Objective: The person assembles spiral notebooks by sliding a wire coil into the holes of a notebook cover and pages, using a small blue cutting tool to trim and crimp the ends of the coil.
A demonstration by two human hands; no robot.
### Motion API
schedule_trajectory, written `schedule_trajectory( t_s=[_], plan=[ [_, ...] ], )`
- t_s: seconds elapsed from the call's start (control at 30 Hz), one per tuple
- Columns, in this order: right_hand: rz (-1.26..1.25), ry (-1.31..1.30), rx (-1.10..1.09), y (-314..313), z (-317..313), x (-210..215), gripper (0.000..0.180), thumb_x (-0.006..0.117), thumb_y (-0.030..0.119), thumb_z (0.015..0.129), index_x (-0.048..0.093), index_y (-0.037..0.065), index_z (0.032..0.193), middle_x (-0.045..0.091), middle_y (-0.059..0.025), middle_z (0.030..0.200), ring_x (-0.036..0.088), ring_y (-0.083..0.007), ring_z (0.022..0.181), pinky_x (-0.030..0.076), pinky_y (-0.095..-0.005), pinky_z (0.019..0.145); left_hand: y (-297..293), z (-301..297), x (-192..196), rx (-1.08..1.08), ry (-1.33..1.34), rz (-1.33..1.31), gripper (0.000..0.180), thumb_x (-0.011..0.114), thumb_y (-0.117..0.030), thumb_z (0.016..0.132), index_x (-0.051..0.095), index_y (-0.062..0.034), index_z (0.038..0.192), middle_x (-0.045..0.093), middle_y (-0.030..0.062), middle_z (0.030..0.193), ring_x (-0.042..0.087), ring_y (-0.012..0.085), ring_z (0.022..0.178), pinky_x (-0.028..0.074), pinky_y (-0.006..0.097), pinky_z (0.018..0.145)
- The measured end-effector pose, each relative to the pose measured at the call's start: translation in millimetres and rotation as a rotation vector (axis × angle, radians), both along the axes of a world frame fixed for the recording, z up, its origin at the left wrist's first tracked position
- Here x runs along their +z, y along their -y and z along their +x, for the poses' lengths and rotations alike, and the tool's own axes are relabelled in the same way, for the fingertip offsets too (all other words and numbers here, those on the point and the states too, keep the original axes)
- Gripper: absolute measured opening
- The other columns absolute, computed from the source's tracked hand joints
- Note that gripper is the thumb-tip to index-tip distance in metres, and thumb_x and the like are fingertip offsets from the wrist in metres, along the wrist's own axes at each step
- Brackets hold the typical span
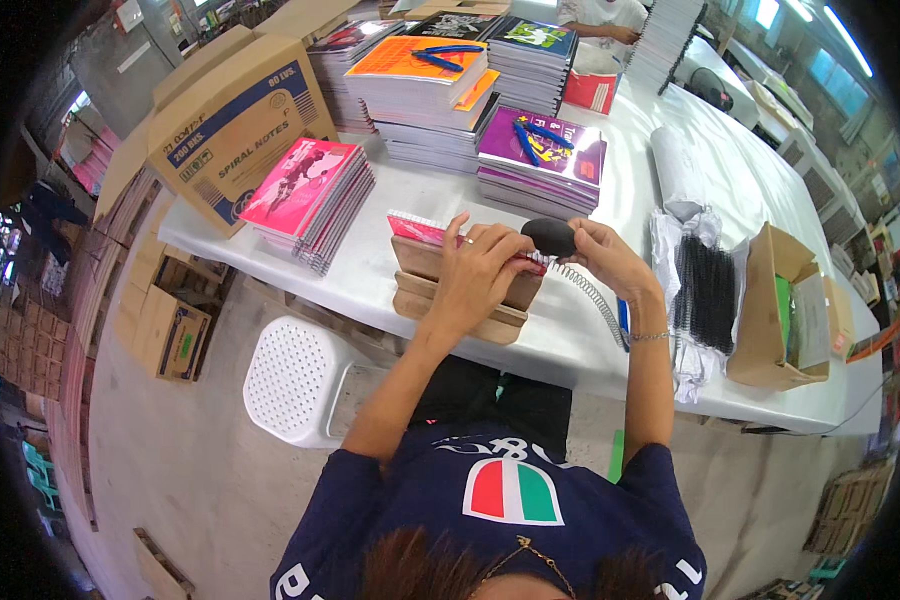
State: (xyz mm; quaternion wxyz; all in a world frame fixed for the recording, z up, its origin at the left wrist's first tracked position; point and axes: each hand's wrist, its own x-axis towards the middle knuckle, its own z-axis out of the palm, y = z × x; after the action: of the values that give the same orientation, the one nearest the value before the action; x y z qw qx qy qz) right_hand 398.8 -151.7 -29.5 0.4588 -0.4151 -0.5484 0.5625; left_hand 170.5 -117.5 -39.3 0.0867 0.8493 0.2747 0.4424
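Note:
My left hand [478, 268] grips a pink notebook [416, 229], held along its edge against a stepped wooden block [417, 258] near the table's front edge. My right hand [610, 262] is at the notebook's right end, its fingers closed by a thin spiral binding coil [592, 287]. The coil curves away below that hand toward the table's front edge. Between my two hands sits a black rounded piece [548, 238]; what it is attached to is hidden. Fingers cover most of the notebook's spine.
Bound pink notebooks [305, 190] are stacked at left beside a large cardboard box [245, 130]. Purple [560, 160] and orange-topped [410, 60] stacks carry blue pliers. Black coils [703, 290] lie in white wrapping at right, near an open carton [770, 310]. A white stool [295, 380] stands below.

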Motion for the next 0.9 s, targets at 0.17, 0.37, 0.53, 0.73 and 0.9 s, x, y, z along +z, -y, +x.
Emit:
schedule_trajectory(
  t_s=[0.17, 0.37, 0.53, 0.73, 0.9],
  plan=[
    [0.012, 0.049, -0.013, -1, 9, -5, 0.036, 0.056, 0.041, 0.098, 0.062, 0.005, 0.101, 0.062, 0.0003, 0.094, 0.056, -0.0071, 0.088, 0.046, -0.0257, 0.087, 4, 2, 9, -0.019, -0.009, -0.164, 0.012, 0.065, -0.022, 0.085, 0.066, -0.0136, 0.095, 0.062, 0.0003, 0.091, 0.058, 0.0200, 0.095, 0.024, 0.048, 0.108],
    [-0.036, -0.132, -0.001, 1, 2, 1, 0.040, 0.057, 0.041, 0.097, 0.061, 0.003, 0.107, 0.064, -0.0015, 0.100, 0.060, -0.0093, 0.095, 0.049, -0.0277, 0.089, 0, -2, 0, -0.031, -0.029, -0.065, 0.016, 0.067, -0.026, 0.085, 0.068, -0.0137, 0.095, 0.064, 0.0008, 0.093, 0.059, 0.0206, 0.098, 0.022, 0.047, 0.109],
    [-0.014, -0.143, 0.128, -6, 19, -2, 0.042, 0.058, 0.041, 0.096, 0.059, 0.002, 0.112, 0.064, -0.0044, 0.106, 0.061, -0.0119, 0.100, 0.051, -0.0292, 0.090, 1, 2, -11, 0.070, -0.057, 0.072, 0.025, 0.069, -0.034, 0.082, 0.067, -0.0155, 0.098, 0.060, 0.0002, 0.103, 0.056, 0.0216, 0.107, 0.015, 0.056, 0.110],
    [0.009, -0.140, 0.178, 3, 16, 21, 0.037, 0.063, 0.037, 0.093, 0.060, 0.002, 0.103, 0.064, -0.0058, 0.103, 0.057, -0.0116, 0.100, 0.048, -0.0276, 0.089, 12, -4, -12, 0.317, 0.074, 0.012, 0.034, 0.077, -0.036, 0.073, 0.064, -0.0165, 0.098, 0.058, -0.0023, 0.106, 0.050, 0.0226, 0.116, 0.005, 0.069, 0.109],
    [-0.019, 0.472, 0.241, -12, 7, 32, 0.039, 0.069, 0.040, 0.088, 0.063, 0.002, 0.093, 0.066, -0.0072, 0.105, 0.054, -0.0117, 0.097, 0.045, -0.0287, 0.086, 14, -6, -12, 0.250, 0.028, -0.084, 0.030, 0.078, -0.031, 0.071, 0.061, -0.0154, 0.091, 0.058, -0.0038, 0.097, 0.051, 0.0218, 0.111, 0.002, 0.071, 0.109]
  ],
)
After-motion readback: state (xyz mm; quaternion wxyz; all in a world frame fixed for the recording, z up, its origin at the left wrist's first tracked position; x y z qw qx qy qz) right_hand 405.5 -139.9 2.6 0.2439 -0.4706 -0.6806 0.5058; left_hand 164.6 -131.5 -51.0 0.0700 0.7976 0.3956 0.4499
